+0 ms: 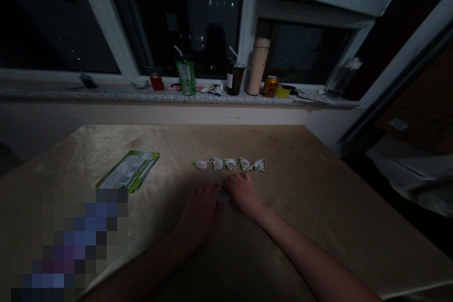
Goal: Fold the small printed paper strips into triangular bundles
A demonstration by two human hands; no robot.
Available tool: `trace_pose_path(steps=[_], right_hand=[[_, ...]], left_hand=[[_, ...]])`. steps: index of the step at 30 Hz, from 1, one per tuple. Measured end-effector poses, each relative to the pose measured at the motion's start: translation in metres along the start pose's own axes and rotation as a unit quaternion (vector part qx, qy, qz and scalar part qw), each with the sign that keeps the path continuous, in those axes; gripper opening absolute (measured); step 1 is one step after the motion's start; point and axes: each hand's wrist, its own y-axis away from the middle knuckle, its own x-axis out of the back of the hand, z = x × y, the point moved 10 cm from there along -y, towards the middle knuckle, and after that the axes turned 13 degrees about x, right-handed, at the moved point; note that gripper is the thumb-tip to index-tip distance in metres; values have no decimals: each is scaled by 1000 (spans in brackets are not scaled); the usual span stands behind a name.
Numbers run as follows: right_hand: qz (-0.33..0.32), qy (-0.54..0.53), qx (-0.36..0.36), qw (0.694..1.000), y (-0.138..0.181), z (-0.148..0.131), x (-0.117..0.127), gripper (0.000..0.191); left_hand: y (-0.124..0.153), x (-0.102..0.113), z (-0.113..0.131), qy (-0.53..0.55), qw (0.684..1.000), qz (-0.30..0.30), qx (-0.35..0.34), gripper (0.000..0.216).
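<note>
My left hand (200, 212) and my right hand (242, 193) rest close together on the tan table (318, 188), fingers curled around a small pale folded paper piece (223, 197) held between them. Just beyond the hands lies a row of several small folded paper pieces (230, 164), printed white, green and red. A green and white printed leaflet (129, 171) lies flat to the left of the row. The room is dark and the piece in my fingers is mostly hidden.
A stone windowsill (106, 93) behind the table carries a green carton with a straw (186, 76), a dark cup with a straw (234, 79), a tall beige flask (258, 66), a red jar (156, 81) and a gold can (270, 86). Papers lie at the right (410, 170).
</note>
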Motion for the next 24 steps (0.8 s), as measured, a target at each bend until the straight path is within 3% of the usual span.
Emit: trace_pose_path(steps=[3, 6, 16, 24], right_hand=[[7, -21, -8, 1000, -1, 4, -3, 18], [15, -37, -19, 999, -2, 7, -4, 21], [33, -50, -99, 993, 6, 14, 6, 29], [67, -90, -122, 986, 10, 22, 4, 42]], left_hand=[[32, -7, 31, -40, 995, 18, -91, 54], [44, -17, 34, -73, 993, 12, -89, 61], [42, -19, 22, -39, 996, 2, -78, 69], [39, -12, 26, -41, 992, 9, -122, 74]])
